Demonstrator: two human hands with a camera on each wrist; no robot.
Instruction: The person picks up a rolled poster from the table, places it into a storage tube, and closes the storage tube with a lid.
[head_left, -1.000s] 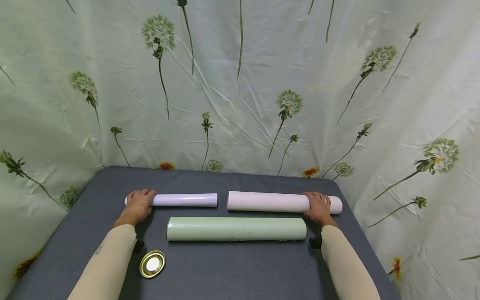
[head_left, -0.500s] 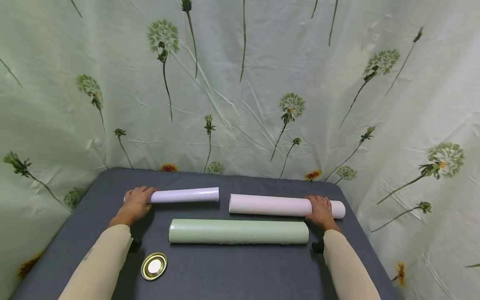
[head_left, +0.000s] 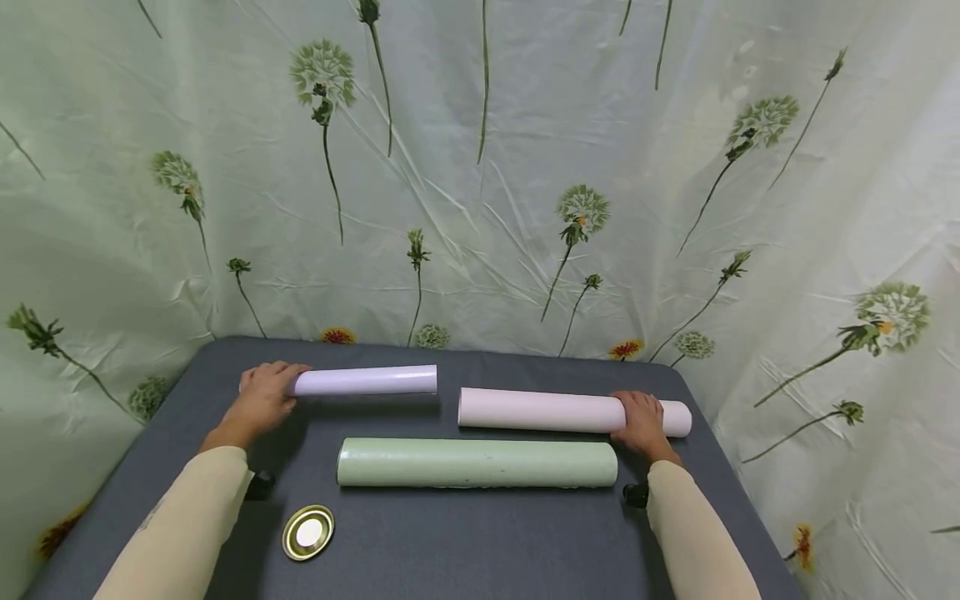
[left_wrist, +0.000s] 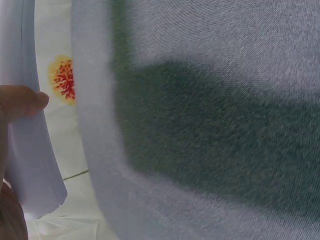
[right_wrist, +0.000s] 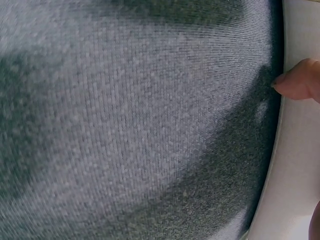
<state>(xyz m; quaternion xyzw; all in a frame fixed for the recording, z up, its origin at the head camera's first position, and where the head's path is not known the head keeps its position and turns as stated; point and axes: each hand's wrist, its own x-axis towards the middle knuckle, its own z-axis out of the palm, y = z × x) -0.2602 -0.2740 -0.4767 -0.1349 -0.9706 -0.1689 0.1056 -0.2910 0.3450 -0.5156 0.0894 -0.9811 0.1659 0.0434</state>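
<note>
At the back left of the table, my left hand (head_left: 262,398) grips a thin, glossy lilac paper roll (head_left: 367,381) near its left end. The roll is raised above the cloth, and a shadow shows below it. In the left wrist view the thumb lies across this lilac roll (left_wrist: 32,150). My right hand (head_left: 640,423) grips a thicker pale pink roll (head_left: 540,410) toward its right end, the fingers over its top. That roll lies on the table; in the right wrist view the thumb (right_wrist: 300,82) presses its near side. A pale green roll (head_left: 477,463) lies in front of both.
A round gold lid (head_left: 308,532) with a white centre lies at the front left, beside my left forearm. The table has a dark grey cloth (head_left: 465,550). Behind and at the sides hangs a pale curtain (head_left: 480,208) printed with dandelions.
My left hand has lifted the lilac roll off the table, right end first, and moved slightly left and back. The right hand stays on the pink roll. The head view has shifted a little.
</note>
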